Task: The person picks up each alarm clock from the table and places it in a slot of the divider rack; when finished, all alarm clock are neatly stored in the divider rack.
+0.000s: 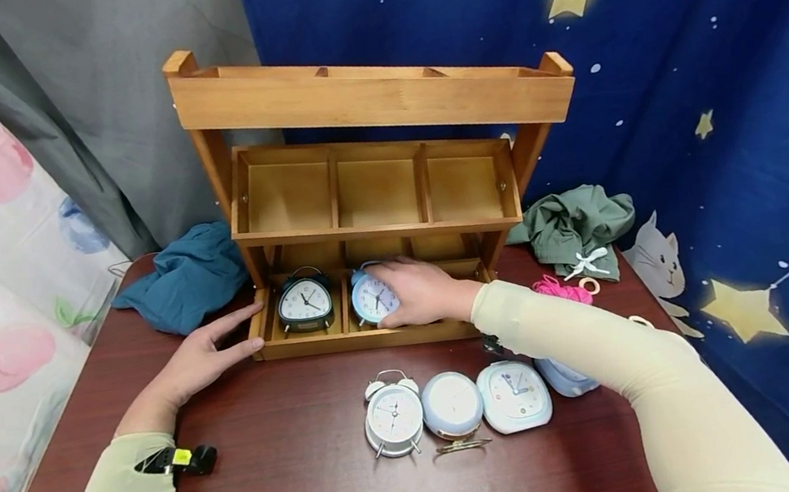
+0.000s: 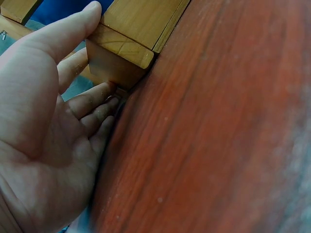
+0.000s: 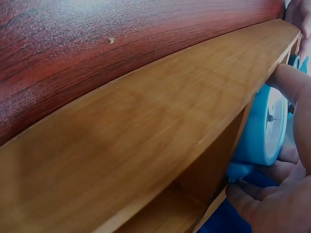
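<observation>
A light blue twin-bell alarm clock [image 1: 374, 297] sits in the middle bottom compartment of a wooden shelf rack [image 1: 375, 106]. My right hand [image 1: 425, 288] grips it from the right, thumb low at the dial's edge and fingers over the top and behind. In the right wrist view the blue clock [image 3: 260, 128] stands just inside the front board. To its left, a black rounded-triangle alarm clock [image 1: 306, 302] stands in the left compartment. My left hand [image 1: 202, 359] rests against the rack's lower left end, thumb at the front corner and fingers extended along the side.
In front of the rack are a white twin-bell clock [image 1: 394, 416], a round pale blue clock [image 1: 452, 403], a white squarish clock [image 1: 515, 395] and a blue item [image 1: 568, 377] partly behind my right arm. Blue cloth [image 1: 187, 279], green cloth [image 1: 577, 229] and pink yarn [image 1: 561, 290] flank the rack.
</observation>
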`<state>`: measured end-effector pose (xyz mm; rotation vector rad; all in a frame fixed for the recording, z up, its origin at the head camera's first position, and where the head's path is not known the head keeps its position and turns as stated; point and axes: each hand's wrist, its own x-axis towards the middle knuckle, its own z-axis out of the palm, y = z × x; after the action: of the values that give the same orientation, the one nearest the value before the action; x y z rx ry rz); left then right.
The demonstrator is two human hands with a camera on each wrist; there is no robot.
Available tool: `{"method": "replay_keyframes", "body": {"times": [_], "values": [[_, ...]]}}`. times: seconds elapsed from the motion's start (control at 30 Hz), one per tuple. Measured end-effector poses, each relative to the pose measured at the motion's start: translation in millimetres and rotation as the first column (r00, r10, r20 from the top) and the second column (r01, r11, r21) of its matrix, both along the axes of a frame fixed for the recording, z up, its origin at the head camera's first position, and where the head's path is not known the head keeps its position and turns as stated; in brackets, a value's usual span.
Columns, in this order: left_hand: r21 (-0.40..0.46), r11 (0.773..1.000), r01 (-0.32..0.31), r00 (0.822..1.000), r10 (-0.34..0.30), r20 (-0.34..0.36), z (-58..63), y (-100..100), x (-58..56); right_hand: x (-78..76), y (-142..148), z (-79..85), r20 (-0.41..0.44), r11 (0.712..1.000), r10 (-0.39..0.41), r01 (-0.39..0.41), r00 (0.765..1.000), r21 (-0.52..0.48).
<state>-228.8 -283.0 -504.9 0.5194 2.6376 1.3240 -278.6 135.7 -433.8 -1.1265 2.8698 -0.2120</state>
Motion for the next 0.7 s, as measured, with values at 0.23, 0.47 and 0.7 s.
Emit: {"method": "replay_keyframes", "body": {"times": [0.23, 0.47, 0.7], "values": [[0.002, 1.0, 0.0, 1.0, 0.0, 0.002, 0.0, 0.9, -1.7, -1.0, 2.2, -1.5, 0.01, 1.0, 0.028, -0.028, 1.0, 0.003], [-0.007, 1.0, 0.006, 1.0, -0.006, 0.0, -0.8, 1.3, -3.2, 6.7, 8.7, 11.3, 0.011, 1.0, 0.008, -0.008, 1.0, -0.022], [-0.018, 1.0, -0.001, 1.0, 0.001, -0.003, -0.7, 0.1, -2.4, 28.2, 18.7, 25.4, -0.017, 0.992, 0.063, -0.064, 0.998, -0.105]]}}
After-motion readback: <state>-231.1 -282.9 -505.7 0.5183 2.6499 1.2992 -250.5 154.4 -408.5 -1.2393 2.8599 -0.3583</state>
